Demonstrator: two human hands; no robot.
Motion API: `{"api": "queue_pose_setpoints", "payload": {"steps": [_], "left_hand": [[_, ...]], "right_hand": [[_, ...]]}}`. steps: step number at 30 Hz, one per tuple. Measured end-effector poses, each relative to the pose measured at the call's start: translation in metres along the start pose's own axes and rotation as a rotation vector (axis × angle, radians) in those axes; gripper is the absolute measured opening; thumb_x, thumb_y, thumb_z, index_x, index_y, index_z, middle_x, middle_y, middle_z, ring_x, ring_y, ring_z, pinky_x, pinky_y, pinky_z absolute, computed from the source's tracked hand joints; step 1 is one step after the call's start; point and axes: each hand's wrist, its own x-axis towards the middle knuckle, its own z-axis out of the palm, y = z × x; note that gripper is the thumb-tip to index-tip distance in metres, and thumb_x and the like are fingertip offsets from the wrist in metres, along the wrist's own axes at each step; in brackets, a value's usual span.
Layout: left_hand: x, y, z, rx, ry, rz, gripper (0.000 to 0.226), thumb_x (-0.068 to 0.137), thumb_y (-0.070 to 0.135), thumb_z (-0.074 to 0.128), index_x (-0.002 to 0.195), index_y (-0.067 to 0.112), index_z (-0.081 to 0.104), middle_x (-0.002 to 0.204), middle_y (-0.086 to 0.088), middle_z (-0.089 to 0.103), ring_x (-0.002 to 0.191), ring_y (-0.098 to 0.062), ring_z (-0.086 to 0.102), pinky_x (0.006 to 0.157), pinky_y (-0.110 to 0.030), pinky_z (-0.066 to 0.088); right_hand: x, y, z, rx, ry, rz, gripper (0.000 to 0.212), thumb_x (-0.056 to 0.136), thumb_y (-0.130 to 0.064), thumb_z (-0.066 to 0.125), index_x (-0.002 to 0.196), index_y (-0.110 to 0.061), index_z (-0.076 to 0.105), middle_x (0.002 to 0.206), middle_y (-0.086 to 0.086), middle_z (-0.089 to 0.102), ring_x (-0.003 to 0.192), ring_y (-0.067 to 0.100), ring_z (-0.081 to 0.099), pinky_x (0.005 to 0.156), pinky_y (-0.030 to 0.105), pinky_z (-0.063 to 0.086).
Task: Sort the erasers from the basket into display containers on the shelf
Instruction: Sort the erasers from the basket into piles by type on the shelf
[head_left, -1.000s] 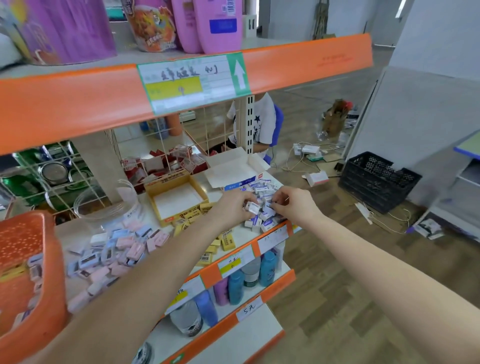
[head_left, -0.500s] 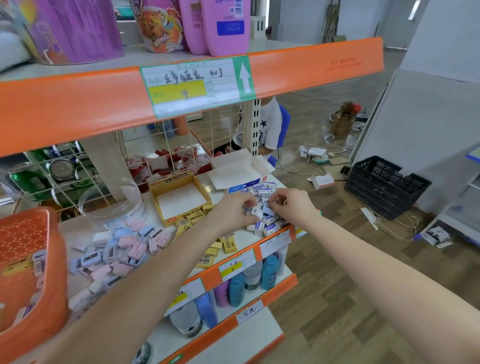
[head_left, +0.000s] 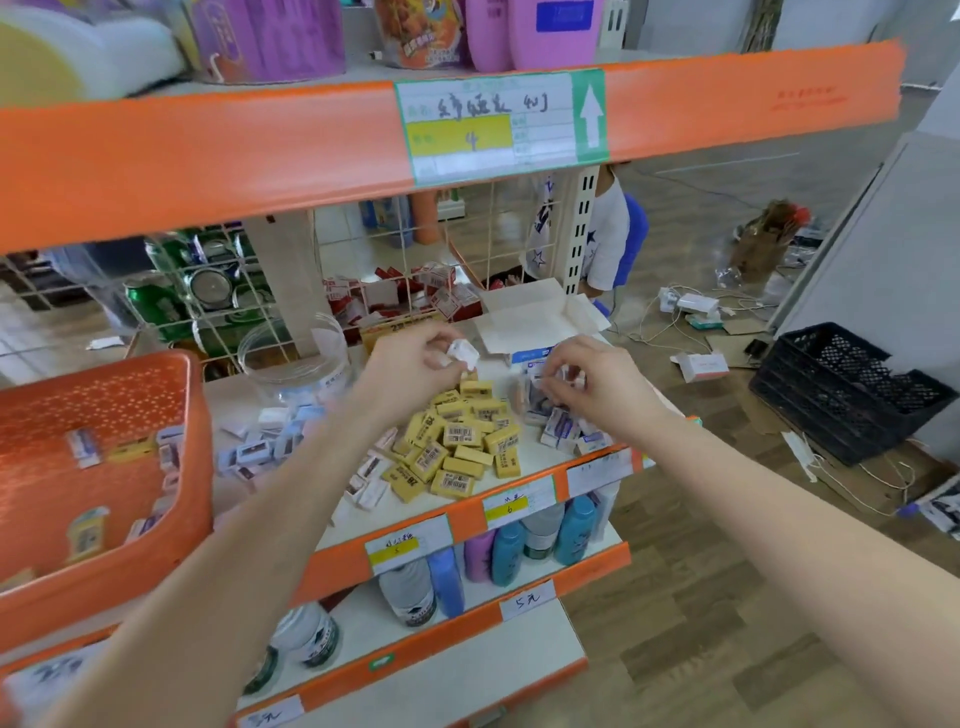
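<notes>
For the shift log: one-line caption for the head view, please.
Left hand holds a white eraser; right hand pinches a blue-and-white eraser beside the yellow erasers heaped on the shelf.

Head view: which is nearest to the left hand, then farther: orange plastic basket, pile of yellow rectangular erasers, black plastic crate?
1. Pile of yellow rectangular erasers, right below the left hand.
2. Orange plastic basket, far to the left.
3. Black plastic crate, on the floor, far right.

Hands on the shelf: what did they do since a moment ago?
The left hand lifted off the blue-and-white erasers, now pinching one white eraser. The right hand rose slightly, gripping some too. The yellow erasers and orange basket stayed put.
</notes>
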Motion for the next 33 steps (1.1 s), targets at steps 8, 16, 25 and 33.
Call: {"api": "queue_pose_setpoints", "payload": {"steps": [8,16,25,33], "left_hand": [[-0.079,-0.04,-0.018,-0.019,0.263,-0.276,0.022,0.084,0.015,0.066,0.104,0.017,0.057,0.086,0.008,0.056,0.082,-0.008,0.053,0.073,-0.021,0.043],[-0.129,-0.096,-0.001,0.309,0.373,-0.458,0.034,0.09,0.029,0.056,0.12,0.012,0.059,0.125,-0.005,0.05,0.123,-0.025,0.038,0.106,-0.034,0.027],[-0.144,-0.094,-0.003,0.237,0.358,-0.417,0.042,0.094,0.032,0.052,0.131,0.013,0.053,0.138,0.0,0.044,0.131,-0.021,0.036,0.11,-0.036,0.031],[-0.166,-0.046,-0.074,0.152,0.661,-0.104,0.024,0.089,0.013,0.061,0.113,0.012,0.065,0.104,0.007,0.059,0.087,-0.001,0.05,0.081,-0.001,0.033]], "right_hand": [[0.041,-0.093,0.062,0.259,-0.09,-0.142,0.012,0.084,-0.019,0.069,0.095,-0.014,0.067,0.085,-0.009,0.057,0.072,0.003,0.054,0.068,0.005,0.041],[0.048,-0.137,0.121,0.335,-0.249,-0.161,0.021,0.09,-0.014,0.061,0.111,-0.013,0.064,0.111,0.002,0.066,0.095,0.013,0.064,0.086,0.023,0.05],[0.06,-0.145,0.121,0.376,-0.292,-0.21,0.022,0.092,-0.011,0.056,0.113,-0.013,0.063,0.109,-0.001,0.066,0.095,0.007,0.062,0.077,0.003,0.042],[0.078,-0.203,0.131,0.425,-0.175,-0.394,0.017,0.089,-0.008,0.059,0.103,-0.011,0.068,0.101,0.0,0.067,0.084,0.006,0.058,0.073,0.001,0.042]]}}
